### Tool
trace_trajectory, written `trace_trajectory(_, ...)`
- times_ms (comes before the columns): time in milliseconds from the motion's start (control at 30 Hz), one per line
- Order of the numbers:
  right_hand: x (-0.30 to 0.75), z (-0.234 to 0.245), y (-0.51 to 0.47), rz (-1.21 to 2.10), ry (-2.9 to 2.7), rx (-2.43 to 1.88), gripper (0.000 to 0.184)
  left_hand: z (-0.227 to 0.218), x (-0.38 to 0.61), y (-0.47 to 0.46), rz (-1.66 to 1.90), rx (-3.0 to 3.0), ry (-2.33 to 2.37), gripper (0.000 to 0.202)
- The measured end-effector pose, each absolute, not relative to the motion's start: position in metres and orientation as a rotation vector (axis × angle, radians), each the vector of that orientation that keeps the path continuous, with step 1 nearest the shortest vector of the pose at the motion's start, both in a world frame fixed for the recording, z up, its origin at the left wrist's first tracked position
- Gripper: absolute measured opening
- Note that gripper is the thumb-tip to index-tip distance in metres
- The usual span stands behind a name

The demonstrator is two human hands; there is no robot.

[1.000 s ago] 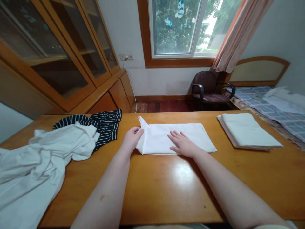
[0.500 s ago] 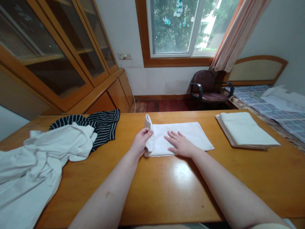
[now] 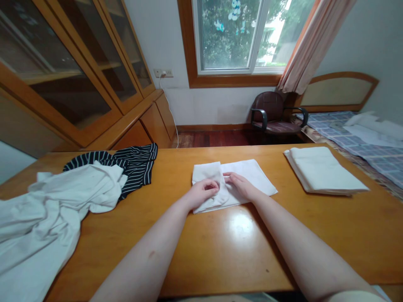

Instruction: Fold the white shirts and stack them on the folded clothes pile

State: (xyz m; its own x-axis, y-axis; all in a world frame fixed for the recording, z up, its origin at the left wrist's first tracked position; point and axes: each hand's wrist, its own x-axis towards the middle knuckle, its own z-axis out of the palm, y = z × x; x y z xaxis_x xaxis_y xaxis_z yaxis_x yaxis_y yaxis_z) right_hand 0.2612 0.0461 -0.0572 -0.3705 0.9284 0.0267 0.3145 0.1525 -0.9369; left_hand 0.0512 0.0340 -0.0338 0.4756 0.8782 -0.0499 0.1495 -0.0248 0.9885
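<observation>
- Smooth white cloth (image 3: pixel 258 178): flat on the glossy wooden bench (image 3: pixel 201 260), left end doubled into a soft, rumpled flap (image 3: pixel 206 170).
- Left hand (image 3: pixel 205 193): fingers curled, on the flap; cannot tell whether it grips.
- Right hand (image 3: pixel 242 186): loosely open, fingers at the flap's edge.

smooth matt white cloth (image 3: pixel 258 176), glossy wooden table (image 3: pixel 220 260), cabinet (image 3: pixel 91 69) of wood and glass

small mark (image 3: pixel 152 253) on bare left forearm (image 3: pixel 160 237)
</observation>
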Motion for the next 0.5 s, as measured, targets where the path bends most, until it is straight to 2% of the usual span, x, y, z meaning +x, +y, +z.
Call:
trace_trajectory(67, 0.259, -0.06, 0.046, 1.246, -1.772, -1.221, 0.046, -0.036, 0.051, 0.035, 0.674, 1.679, 0.947, 0.014)
trace_trajectory(200, 0.257, -0.062, 0.044, 1.166, -1.775, -1.296, 0.055, -0.032, 0.045, 0.035, 0.54, 1.738, 0.852, 0.039)
trace_trajectory(367, 0.257, -0.058, 0.042, 1.185, -1.754, -1.266, 0.037, -0.016, 0.038, 0.03, 0.347, 1.623, 0.535, 0.063)
trace_trajectory(500, 0.257, -0.054, 0.041, 1.006, -1.857, -1.401, 0.025, -0.012, 0.04, 0.024, 0.225, 1.498, 0.405, 0.062)
